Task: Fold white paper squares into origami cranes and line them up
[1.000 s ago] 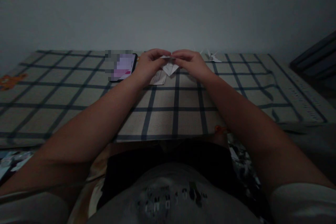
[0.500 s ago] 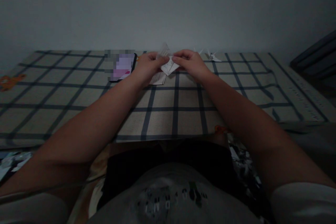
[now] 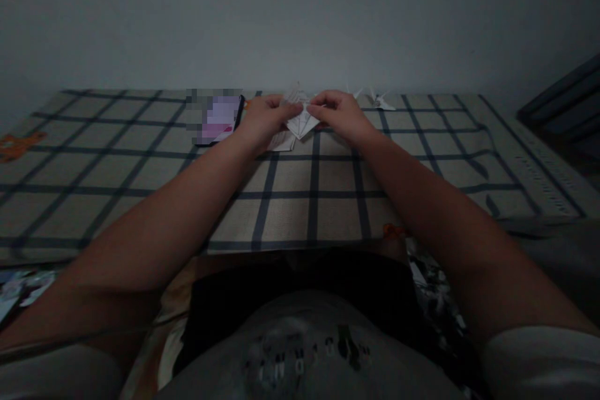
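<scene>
Between the fingertips of both hands, over the checked cloth (image 3: 287, 200), sits my workpiece, the folded paper (image 3: 300, 130); contact w/ cloth: can't tell from head cam.

Grip status. L hand (image 3: 269, 114): pinching the folded paper, thumb on near face, fingers mostly hidden behind. R hand (image 3: 341, 111): pinching its R side btwn thumb and index; other fingers curled, contact unclear.

Handling (my est.): v. light, so I specify min. force. Single layers prob. soft; stacked layers stiffer, esp. along creases. Slip at skin prob. low, but flaps may slide over each other. Fragile at tips and folds: hard pull may tear or crumple. Rec. hold: flat pinch, one thumb each side of centre crease, index behind. Keep fingers off near tip; I expect it to bend first.

Appearance: white, w/ faint dark marks, too dim to read. Lower part kite-like, sharp tip below thumbs, aimed at wearer; crease runs from tip up btwn thumbs. Above thumbs: greyish peak, marked, blurry.

Ref. positions: paper stack (image 3: 282, 142) just below L fingers; phone (image 3: 219, 120) L of them; spiky white paper piece (image 3: 384, 103) beyond R fingers, to their R.
</scene>
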